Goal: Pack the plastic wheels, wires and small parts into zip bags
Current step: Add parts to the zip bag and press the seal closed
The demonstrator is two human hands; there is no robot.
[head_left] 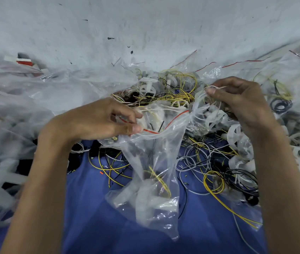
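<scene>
A clear zip bag [152,173] with a red seal strip hangs in front of me, with yellow wire and white plastic wheels inside it. My left hand [98,120] pinches the bag's open mouth at the red strip. My right hand [240,103] is raised to the right of the bag and pinches a loop of white wire [216,88] between thumb and fingers. Behind the hands lies a tangle of yellow, black and white wires [174,88]. White plastic wheels [237,136] are heaped to the right.
A blue cloth [94,208] covers my lap, with loose wires [213,182] strewn on it. Large clear plastic bags [17,99] pile up on the left. More zip bags [255,63] with red strips lie at the back right. A grey floor [145,24] stretches beyond.
</scene>
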